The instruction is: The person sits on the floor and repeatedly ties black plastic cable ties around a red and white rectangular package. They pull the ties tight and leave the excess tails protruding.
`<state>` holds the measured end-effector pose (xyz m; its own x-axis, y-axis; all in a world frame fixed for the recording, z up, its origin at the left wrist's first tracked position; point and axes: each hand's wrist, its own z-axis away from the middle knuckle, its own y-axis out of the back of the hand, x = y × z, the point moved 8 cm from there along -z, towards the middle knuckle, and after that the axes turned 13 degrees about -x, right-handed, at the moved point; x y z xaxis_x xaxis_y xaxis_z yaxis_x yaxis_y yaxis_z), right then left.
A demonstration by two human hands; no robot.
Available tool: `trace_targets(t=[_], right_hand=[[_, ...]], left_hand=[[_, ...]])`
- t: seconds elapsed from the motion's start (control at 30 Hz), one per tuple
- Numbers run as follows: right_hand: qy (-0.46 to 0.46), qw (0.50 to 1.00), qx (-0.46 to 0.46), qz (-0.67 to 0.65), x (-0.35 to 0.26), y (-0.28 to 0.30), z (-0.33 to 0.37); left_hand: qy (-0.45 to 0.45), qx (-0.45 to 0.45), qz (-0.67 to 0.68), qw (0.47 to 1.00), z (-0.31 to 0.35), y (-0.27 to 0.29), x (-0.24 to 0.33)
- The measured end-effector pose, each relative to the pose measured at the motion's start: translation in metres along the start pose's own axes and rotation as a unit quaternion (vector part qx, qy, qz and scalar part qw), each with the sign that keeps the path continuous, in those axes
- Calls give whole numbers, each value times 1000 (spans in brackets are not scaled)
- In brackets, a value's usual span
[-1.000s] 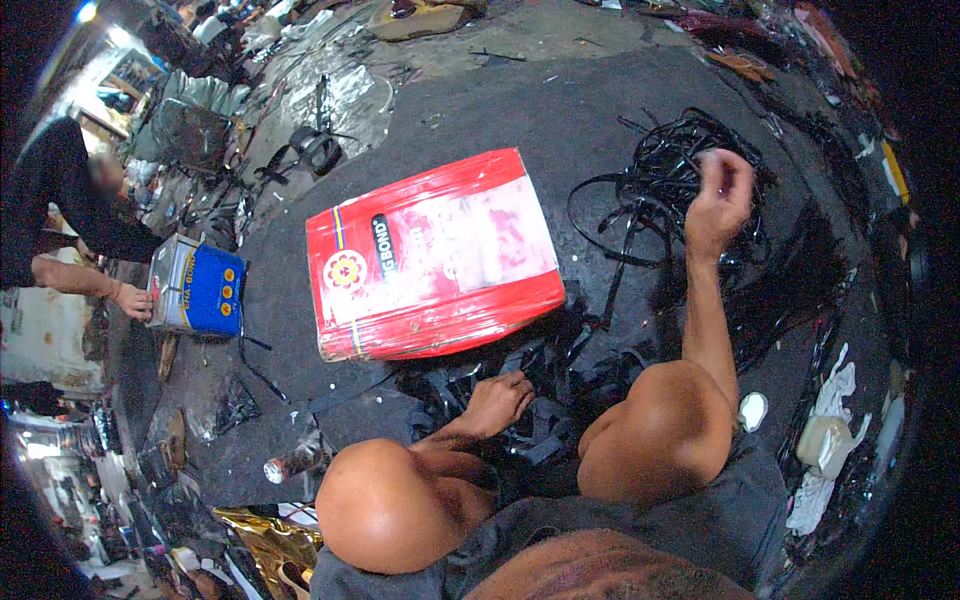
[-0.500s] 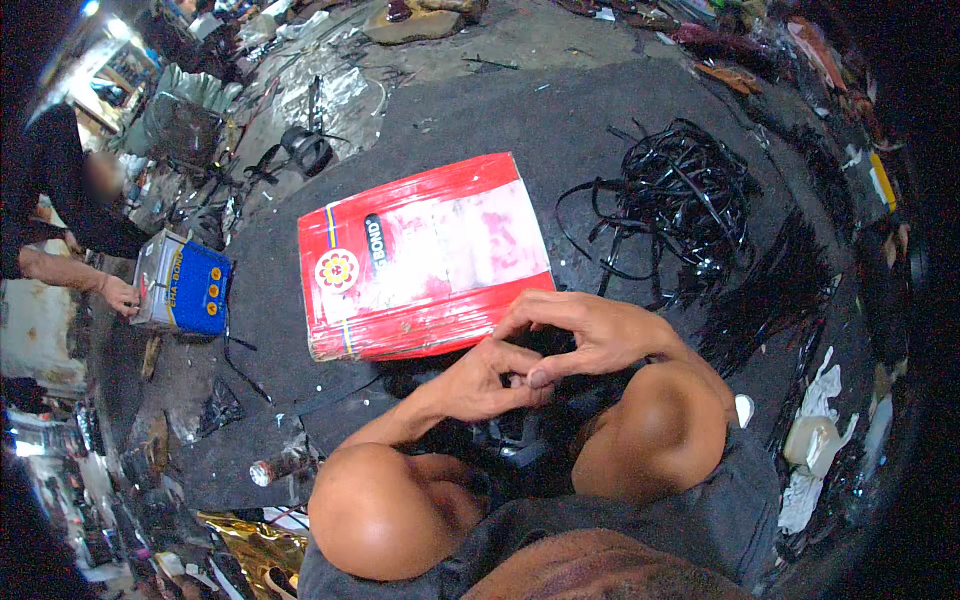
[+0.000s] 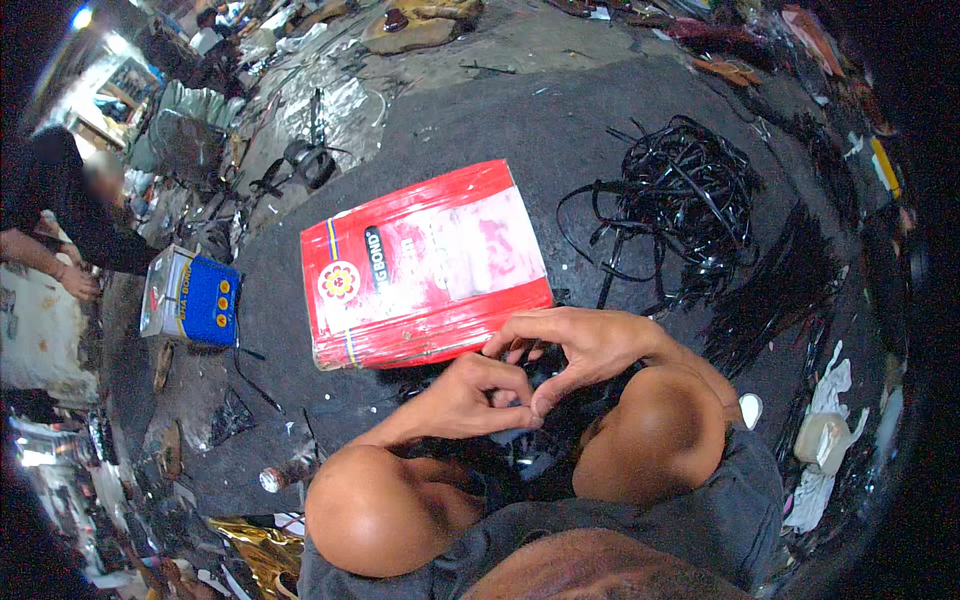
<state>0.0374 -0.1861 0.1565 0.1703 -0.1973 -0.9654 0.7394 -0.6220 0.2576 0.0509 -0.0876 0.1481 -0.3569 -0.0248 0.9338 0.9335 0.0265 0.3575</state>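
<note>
My left hand (image 3: 478, 397) and my right hand (image 3: 590, 342) meet above the gap between my bent knees. The fingers of the left curl inward, with its thumb and fingertips close to the right thumb. On my right hand, the fingers bend over and reach toward the left one's knuckles. Whatever they pinch is too small or hidden to make out. Dark, shiny material (image 3: 528, 462) shows below them. Just beyond my hands lies a red and white rectangular package (image 3: 425, 262), scuffed and creased, on a dark mat (image 3: 420, 130).
A tangle of glossy black strips (image 3: 685, 205) lies right of the package. At left stands a blue and silver tin (image 3: 205, 300), beside another person's hand (image 3: 78, 283). A small bottle (image 3: 275, 478) lies near my left knee; a pale block (image 3: 822, 443) sits at far right.
My right hand has come slightly lower and nearer to me, and the fingers of both have shifted. The other person's hand has drawn back leftward from the tin.
</note>
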Motion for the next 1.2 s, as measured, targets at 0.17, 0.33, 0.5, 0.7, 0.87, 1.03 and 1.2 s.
trace_targets(t=[0.17,0.33,0.5,0.7,0.87,1.03,1.2], right_hand=[[-5,994,90,-63,-7,12,13],[-58,974,210,-58,-23,38,33],[4,818,389,424,-102,62,61],[64,457,746,479,-138,95,170],[-131,722,573,365,-98,126,137],[-95,926,81,357,-56,29,10],[44,875,373,306,-115,76,38]], left_hand=[[22,219,-134,966,20,65,44],[32,299,27,953,44,73,36],[56,126,74,988,3,9,-24],[128,-133,112,976,14,-91,-101],[144,-245,-1,959,35,-80,-91],[-58,84,98,990,-2,31,13],[43,14,263,964,-15,-20,-43]])
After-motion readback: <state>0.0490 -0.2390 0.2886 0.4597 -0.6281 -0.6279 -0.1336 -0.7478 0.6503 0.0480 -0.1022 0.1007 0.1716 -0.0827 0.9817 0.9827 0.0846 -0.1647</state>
